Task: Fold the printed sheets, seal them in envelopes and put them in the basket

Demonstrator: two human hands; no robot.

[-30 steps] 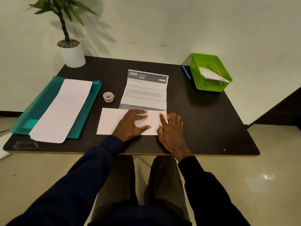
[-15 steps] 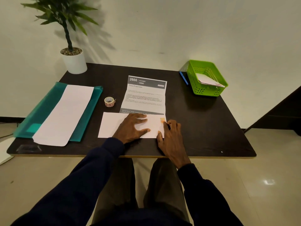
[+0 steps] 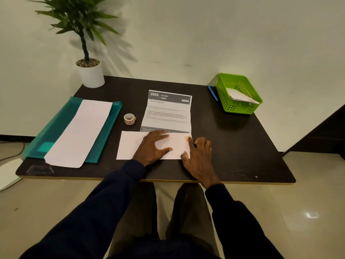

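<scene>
L hand lies palm down on the white envelope, fingers straight and spread wide, gripping nothing. R hand sits at the envelope's R end. Its index finger is stretched straight, tip pressing beside a small orange sticker near the far R corner. The thumb is on the near R corner and the other 3 fingers are loosely bent, resting on the table just off the paper. As far as I can see it holds nothing either.

The envelope lies flat, long side across me, approx centre and near the table's front edge. Just beyond it the printed sheet lies face up w/ creases across it, header "2666 KITCHEN", "Cereal Preparation". Its near edge meets the envelope; I can't tell if it's tucked under.

L of the sheet and apart from both papers sits a small roll of tape or stickers. Further L a teal folder lies at an angle w/ a long white paper on top. In the far R corner is the green basket w/ a sealed white envelope inside, and a blue pen just beside its L wall. In the far L corner stands a potted plant in a white pot.

The table top is dark and matt w/ a pale strip along the front edge, set against a plain pale wall that carries the plant's shadow. The floor is glossy beige tile w/ a light glare at R. A white object on the floor at L is cut off by the frame.
</scene>
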